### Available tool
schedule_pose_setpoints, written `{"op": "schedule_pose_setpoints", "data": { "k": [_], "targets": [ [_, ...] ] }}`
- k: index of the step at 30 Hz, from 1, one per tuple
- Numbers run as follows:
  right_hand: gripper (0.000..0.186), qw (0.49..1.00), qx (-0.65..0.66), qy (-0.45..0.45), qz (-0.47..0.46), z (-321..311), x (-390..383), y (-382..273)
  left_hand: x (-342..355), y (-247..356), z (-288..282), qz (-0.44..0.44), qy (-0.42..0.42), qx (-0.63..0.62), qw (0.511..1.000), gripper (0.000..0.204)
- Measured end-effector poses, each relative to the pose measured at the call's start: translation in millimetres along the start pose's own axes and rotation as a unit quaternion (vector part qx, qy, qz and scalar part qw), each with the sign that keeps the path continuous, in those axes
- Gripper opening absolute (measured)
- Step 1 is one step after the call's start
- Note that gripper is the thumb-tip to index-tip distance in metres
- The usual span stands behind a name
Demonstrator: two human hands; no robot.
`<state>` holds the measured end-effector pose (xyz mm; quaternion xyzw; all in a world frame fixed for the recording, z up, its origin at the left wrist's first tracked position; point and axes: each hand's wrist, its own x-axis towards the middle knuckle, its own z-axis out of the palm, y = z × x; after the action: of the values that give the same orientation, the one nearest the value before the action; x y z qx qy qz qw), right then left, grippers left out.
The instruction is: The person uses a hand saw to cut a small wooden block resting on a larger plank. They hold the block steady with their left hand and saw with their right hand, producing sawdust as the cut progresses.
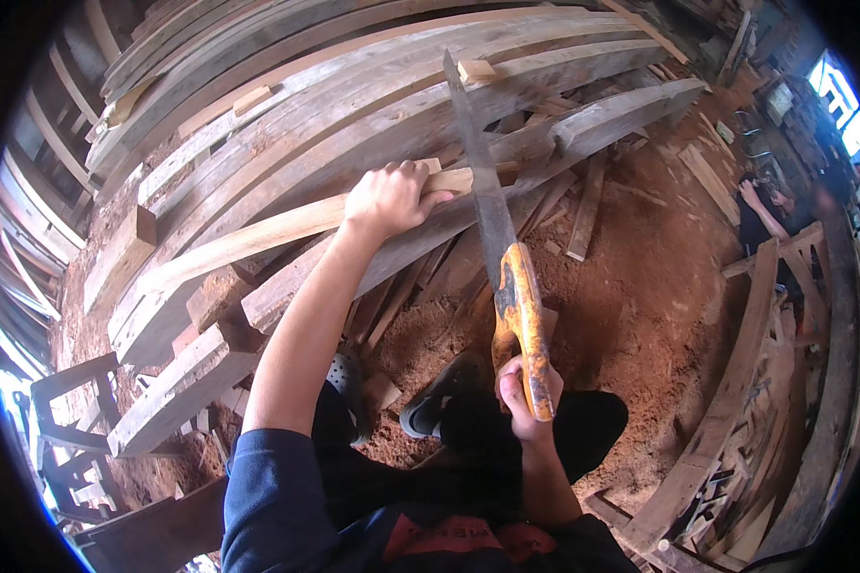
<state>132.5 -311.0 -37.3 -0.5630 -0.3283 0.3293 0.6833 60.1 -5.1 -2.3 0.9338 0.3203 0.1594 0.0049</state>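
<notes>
A hand saw [493, 215] with a worn yellow handle stands out in front of me, its long blade pointing away. My right hand [524, 393] is closed around the handle. The blade crosses a pale wooden strip [268, 232] close to its right end; how deep it sits in the wood I cannot tell. My left hand [389, 199] grips that strip just left of the blade, fingers wrapped over the top. Beneath the strip lie thick, weathered beams [373, 253]. A short wood piece [476, 71] rests by the saw's tip.
Long timbers [354, 86] are stacked across the far side. Sawdust and scraps cover the reddish floor [640, 315] at my feet. Rough boards [726, 420] line the right, where another person [769, 215] sits farther back. A dark frame [76, 420] stands at left.
</notes>
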Motion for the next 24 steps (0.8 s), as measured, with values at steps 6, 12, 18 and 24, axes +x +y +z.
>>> {"op": "schedule_pose_setpoints", "data": {
  "k": [6, 12, 18, 24],
  "targets": [
    [0.013, 0.997, 0.045, 0.037, -0.052, 7.6, 31.6, 7.2, 0.1, -0.8, 2.5, 0.013, -0.004, 0.011, 1.000, 0.063],
    [0.017, 0.998, -0.031, 0.010, -0.049, 29.9, 70.6, 15.1, -0.3, -4.8, 6.6, 0.012, 0.013, 0.008, 1.000, 0.059],
    [0.015, 0.983, -0.121, -0.006, -0.135, 5.8, 14.1, 4.1, 8.9, -3.2, 3.2, -0.006, 0.011, -0.009, 1.000, 0.054],
    [0.014, 0.997, -0.069, -0.004, -0.027, 16.9, 40.9, 14.5, -2.5, 0.5, 1.2, -0.005, -0.027, 0.025, 0.999, 0.058]
  ]
}}
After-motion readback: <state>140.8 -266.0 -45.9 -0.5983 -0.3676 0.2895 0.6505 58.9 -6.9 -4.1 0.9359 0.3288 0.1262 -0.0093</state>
